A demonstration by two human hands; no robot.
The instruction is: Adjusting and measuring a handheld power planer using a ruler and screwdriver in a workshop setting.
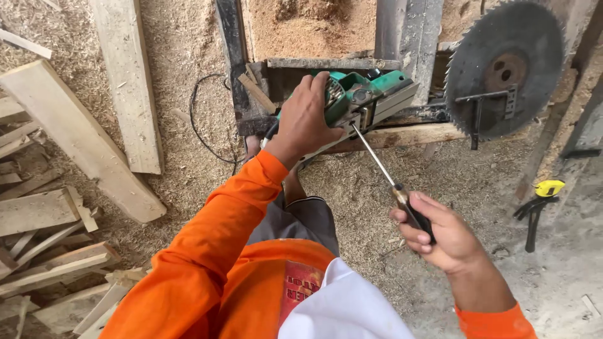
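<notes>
My left hand grips a green and grey electric hand planer, holding it tilted above the sawdust-covered ground. My right hand is closed on the dark handle of a long screwdriver. The screwdriver's thin metal shaft runs up and to the left, and its tip meets the planer's side near the middle. Both my arms wear orange sleeves. The planer's black cord loops over the sawdust to the left.
A large toothed circular saw blade stands at the upper right. A hammer with a yellow part lies on the ground at the right. Wooden planks and offcuts are piled on the left. Sawdust covers the ground.
</notes>
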